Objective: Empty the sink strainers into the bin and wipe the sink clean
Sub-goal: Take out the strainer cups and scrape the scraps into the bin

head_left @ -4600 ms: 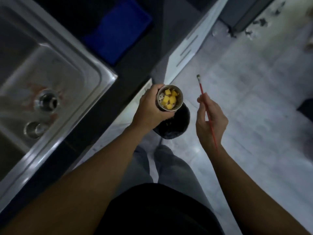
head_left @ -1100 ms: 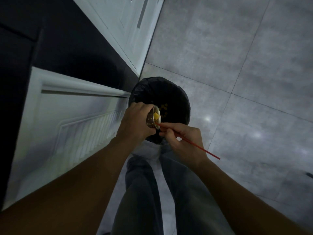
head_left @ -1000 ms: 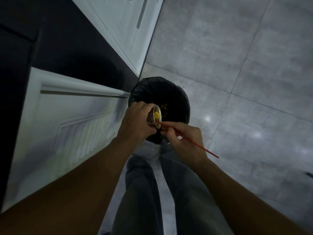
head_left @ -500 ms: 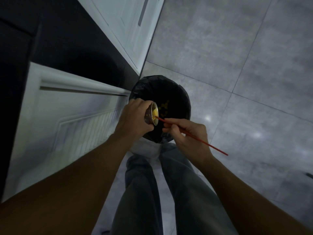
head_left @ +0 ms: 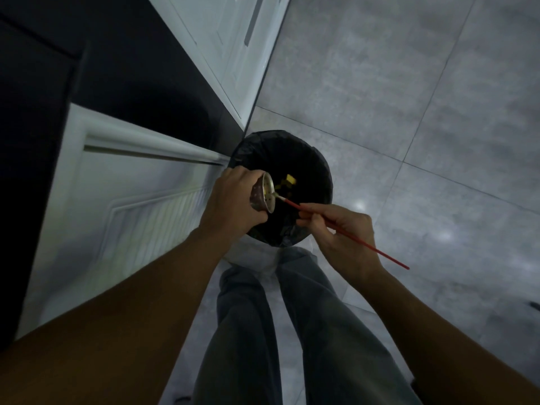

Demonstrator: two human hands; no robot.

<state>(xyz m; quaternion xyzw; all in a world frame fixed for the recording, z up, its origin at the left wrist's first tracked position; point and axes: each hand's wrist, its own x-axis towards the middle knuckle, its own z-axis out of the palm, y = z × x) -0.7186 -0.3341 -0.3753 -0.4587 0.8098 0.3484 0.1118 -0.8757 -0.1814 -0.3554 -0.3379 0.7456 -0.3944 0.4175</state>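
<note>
My left hand (head_left: pixel 230 200) grips a metal sink strainer (head_left: pixel 264 196), tipped on its side with its mouth facing right over a round bin with a black liner (head_left: pixel 318 168). Its perforated inside looks bare. My right hand (head_left: pixel 340 235) holds a thin red brush (head_left: pixel 344 232), whose pale tip reaches into the strainer. Yellow food pieces (head_left: pixel 289 180) lie inside the bin. The sink is out of view.
A white cabinet door (head_left: pixel 122 206) stands open at the left, touching the bin's side. More white cabinet fronts (head_left: pixel 230 51) run at the top. Grey tiled floor (head_left: pixel 409 112) spreads to the right. My legs (head_left: pixel 292 331) stand just behind the bin.
The yellow pieces that were in the strainer have dropped into the bin. The brush tip has swept inside the strainer, and my right hand has shifted slightly right.
</note>
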